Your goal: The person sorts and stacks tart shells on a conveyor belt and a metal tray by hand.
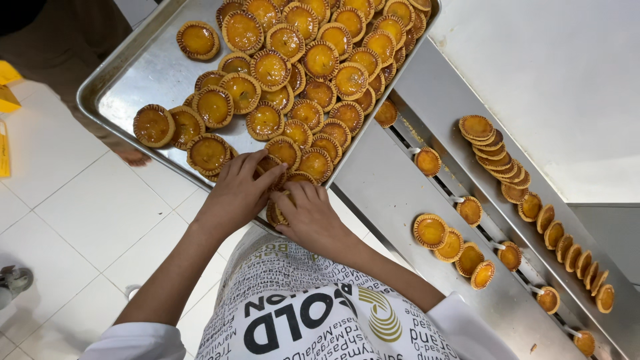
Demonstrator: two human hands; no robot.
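Tarts, small and round with fluted golden-brown crusts and glossy orange filling [303, 73], lie crowded and overlapping on a large rectangular steel baking tray [143, 73], whose raised rim keeps the heap from sliding off. The tray sits tilted over the edge of a long stainless-steel conveyor table [393, 193], probably so the tarts can be drawn toward its near corner.

Both hands work together at that near corner, touching one another. The left hand [240, 190] reaches in palm down, wrist bent, with its fingers spread over a few tarts at the tray's edge. The right hand [310, 217] curls beside it, fingers closed around a short stack of tarts [275, 212] held on edge, which looks like a way to gather several at once. Both forearms come up from the bottom of the view, elbows apart, converging at the tray.

On the conveyor table, single tarts [470, 210] sit spaced along a narrow slotted track [493, 243], each apart from the next, while a leaning row of tarts [567, 243] stands on edge in the channel beyond. The person wears a printed white apron [313, 313] and stands on a white tiled floor [73, 213].
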